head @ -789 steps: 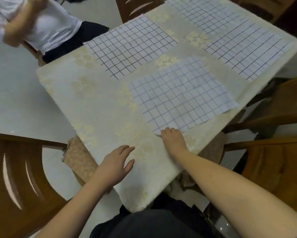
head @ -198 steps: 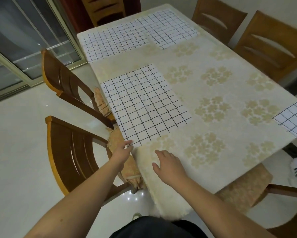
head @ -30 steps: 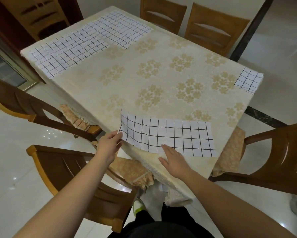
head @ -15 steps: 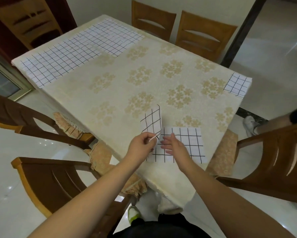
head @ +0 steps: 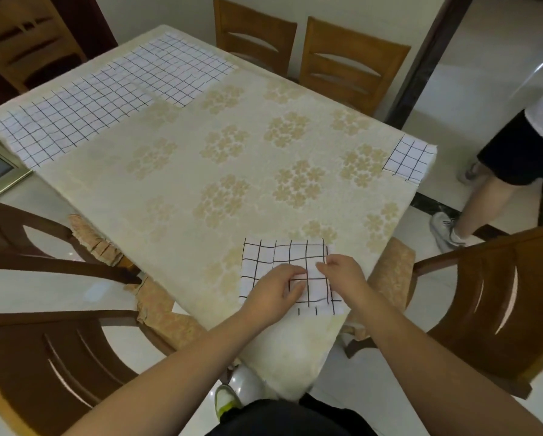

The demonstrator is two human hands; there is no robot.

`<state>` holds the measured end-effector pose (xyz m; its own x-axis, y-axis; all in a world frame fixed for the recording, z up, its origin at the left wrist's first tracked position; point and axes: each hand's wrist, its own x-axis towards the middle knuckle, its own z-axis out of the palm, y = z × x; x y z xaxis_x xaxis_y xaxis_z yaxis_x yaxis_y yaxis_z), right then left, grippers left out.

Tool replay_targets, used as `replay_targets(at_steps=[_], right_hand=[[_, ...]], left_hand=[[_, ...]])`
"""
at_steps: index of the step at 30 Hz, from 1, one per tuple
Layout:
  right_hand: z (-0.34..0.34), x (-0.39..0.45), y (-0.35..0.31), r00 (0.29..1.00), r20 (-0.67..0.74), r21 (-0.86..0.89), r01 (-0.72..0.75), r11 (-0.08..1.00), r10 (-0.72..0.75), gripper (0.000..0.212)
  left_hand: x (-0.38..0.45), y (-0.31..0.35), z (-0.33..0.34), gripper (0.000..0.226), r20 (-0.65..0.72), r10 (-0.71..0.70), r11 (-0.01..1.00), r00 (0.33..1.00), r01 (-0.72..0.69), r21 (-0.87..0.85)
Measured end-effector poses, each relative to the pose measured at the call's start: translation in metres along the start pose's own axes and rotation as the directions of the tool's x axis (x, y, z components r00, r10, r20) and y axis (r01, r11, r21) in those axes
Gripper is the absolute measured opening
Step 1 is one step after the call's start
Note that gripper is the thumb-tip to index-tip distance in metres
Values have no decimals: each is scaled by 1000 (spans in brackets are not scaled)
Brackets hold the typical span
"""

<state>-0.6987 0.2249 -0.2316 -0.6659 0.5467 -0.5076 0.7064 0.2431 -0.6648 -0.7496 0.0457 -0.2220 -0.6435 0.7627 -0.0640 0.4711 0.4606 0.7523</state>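
The folded checked cloth (head: pixel 282 256), white with black grid lines, lies flat on the near corner of the table, close to its edge and right in front of the person. The left hand (head: pixel 271 291) rests on the cloth's near half, its fingers (head: pixel 295 289) bent and held close together with the tips down on the fabric; whether they nip a fold cannot be told. The right hand (head: pixel 342 275) sits on the cloth's right side, thumb and forefinger pinching the edge of the top layer. Under the cloth is a cream tablecloth (head: pixel 201 171) with a gold flower pattern. Two large checked sheets (head: pixel 75 118) lie spread at the far left end, and a small folded one (head: pixel 410 158) sits on the far right corner. Wooden chairs (head: pixel 352 58) ring the table, and another person's leg (head: pixel 481 202) stands at the right.
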Motion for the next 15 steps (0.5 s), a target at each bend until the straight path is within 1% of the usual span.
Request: replay_targets(at_steps=[2, 4, 5, 7, 8, 9, 10, 11, 12, 13, 14, 15], right_hand=[[-3, 5, 15, 998, 30, 28, -50, 998, 49, 24], [-3, 7, 28, 990, 81, 156, -127, 980, 115, 19], [-2, 8, 33, 983, 107, 218, -170, 961, 149, 15], [0, 11, 41, 975, 126, 262, -212, 941, 185, 9], [2, 13, 44, 972, 133, 264, -223, 938, 194, 9], [4, 13, 46, 969, 144, 266, -232, 936, 199, 10], [6, 13, 46, 967, 154, 263, -236, 936, 201, 12], [8, 13, 46, 967, 162, 261, -233, 937, 196, 13], [10, 12, 44, 968, 166, 252, -224, 941, 186, 13], [12, 11, 44, 970, 171, 242, -214, 946, 175, 12], [15, 10, 42, 970, 178, 229, -205, 952, 166, 11], [18, 9, 40, 970, 184, 220, -198, 955, 159, 11]], left_hand=[[0, -19, 0, 40, -10, 30, 991, 999, -28, 131], [-3, -40, 0, 52, -9, 38, 963, 999, -34, 267], [-5, -48, -1, 57, 5, 34, 950, 999, -33, 309], [-8, -58, -4, 61, 41, 1, 942, 999, -15, 335], [-10, -62, -5, 61, 28, -18, 940, 999, 8, 340], [-12, -66, -7, 59, -20, -52, 938, 998, 56, 343], [-14, -70, -9, 57, -94, -117, 934, 989, 141, 329], [-16, -74, -12, 58, -185, -205, 924, 961, 252, 288], [-19, -78, -15, 59, -270, -299, 906, 915, 361, 222], [-24, -81, -17, 59, -315, -391, 882, 865, 450, 139], [-28, -83, -19, 57, -323, -471, 858, 821, 511, 50], [-33, -84, -20, 55, -304, -530, 835, 791, 550, -26]])
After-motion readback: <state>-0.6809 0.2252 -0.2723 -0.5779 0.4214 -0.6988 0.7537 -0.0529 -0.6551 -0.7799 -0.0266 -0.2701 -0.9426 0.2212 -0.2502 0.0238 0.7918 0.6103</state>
